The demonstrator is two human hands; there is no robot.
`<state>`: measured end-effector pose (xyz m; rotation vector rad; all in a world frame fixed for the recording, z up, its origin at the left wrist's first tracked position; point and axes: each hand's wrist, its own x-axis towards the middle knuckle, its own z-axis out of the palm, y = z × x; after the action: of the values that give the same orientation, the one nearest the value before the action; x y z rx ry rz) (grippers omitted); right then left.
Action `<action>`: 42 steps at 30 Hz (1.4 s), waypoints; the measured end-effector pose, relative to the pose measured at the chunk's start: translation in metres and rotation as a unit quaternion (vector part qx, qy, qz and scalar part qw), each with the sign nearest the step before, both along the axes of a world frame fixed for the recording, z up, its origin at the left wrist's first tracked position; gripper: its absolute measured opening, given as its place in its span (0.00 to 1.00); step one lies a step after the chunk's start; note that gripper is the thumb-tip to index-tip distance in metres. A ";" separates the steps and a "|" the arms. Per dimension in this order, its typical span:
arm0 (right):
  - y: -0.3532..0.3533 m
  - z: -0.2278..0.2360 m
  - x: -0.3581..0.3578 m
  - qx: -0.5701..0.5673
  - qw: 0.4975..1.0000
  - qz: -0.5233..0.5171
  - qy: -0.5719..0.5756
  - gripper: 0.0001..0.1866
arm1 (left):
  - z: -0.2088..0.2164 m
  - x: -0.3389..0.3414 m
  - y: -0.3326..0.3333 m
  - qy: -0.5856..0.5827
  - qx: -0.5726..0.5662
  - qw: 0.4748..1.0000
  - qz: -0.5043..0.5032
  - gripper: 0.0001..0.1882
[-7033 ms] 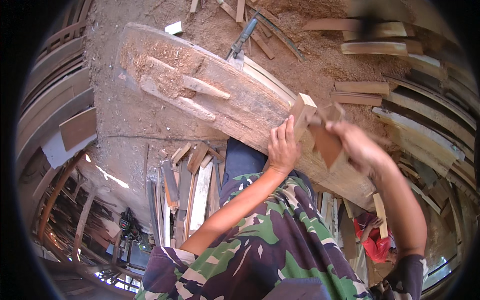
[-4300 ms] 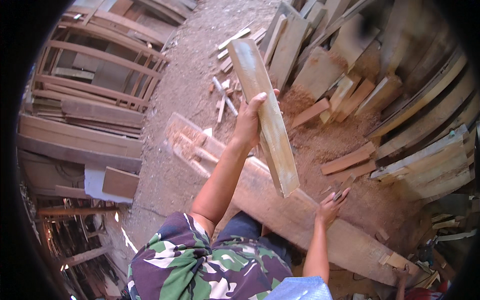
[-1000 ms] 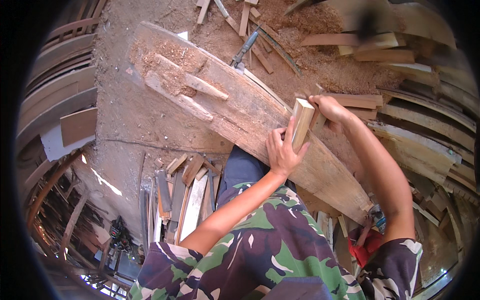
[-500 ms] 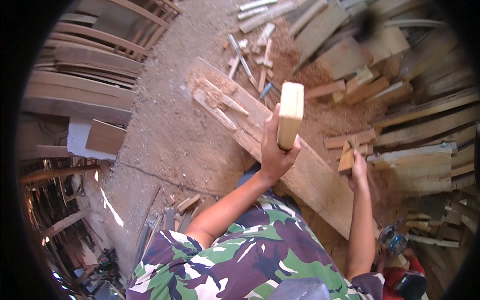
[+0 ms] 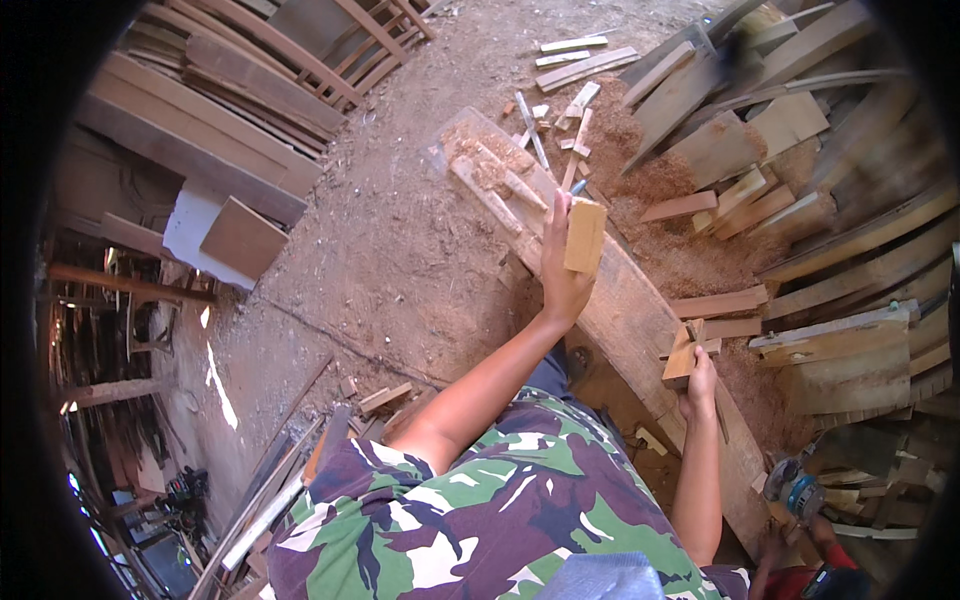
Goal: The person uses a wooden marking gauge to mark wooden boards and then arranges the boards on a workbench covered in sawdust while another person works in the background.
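Observation:
My left hand [image 5: 568,283] grips a short, pale wood block [image 5: 584,238], holding it upright above a long plank [image 5: 632,312]. The fingers wrap its left side and the thumb is partly hidden. My right hand [image 5: 700,384] is closed around a small wooden hand plane [image 5: 681,358], with a wedge-like piece in its body. The plane is over the plank's right edge; I cannot tell whether it touches. Shavings and narrow wood strips [image 5: 507,180] lie on the plank's far end.
Sawdust and offcuts [image 5: 690,206] cover the ground at right, beside stacked curved boards [image 5: 860,262]. More boards [image 5: 200,115] lean at far left. At lower right, another person's hand [image 5: 822,530] is by a blue-and-grey power tool [image 5: 797,490]. Scrap wood [image 5: 386,397] lies near my left elbow.
The view has shifted and turned. The block in my left hand has tilted, showing more of its broad face. My right hand has drawn the plane closer to the plank.

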<state>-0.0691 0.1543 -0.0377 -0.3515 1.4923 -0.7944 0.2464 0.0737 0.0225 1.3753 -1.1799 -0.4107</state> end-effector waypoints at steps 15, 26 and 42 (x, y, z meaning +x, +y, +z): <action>0.039 -0.026 0.010 -0.013 0.998 0.040 0.048 0.23 | -0.031 -0.005 0.080 -0.063 0.012 0.998 -0.018 0.43; 0.075 -0.072 -0.008 -0.037 0.983 0.012 0.178 0.22 | -0.154 -0.018 0.116 -0.278 0.041 0.957 -0.071 0.35; 0.028 -0.032 0.019 -0.051 0.993 -0.076 0.069 0.23 | -0.152 0.011 0.036 -0.174 0.362 0.913 -0.065 0.33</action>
<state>-0.0506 0.1824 -0.0700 -0.3790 1.6255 -0.9858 0.2574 0.1097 -0.1299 2.0776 -1.4930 -0.7754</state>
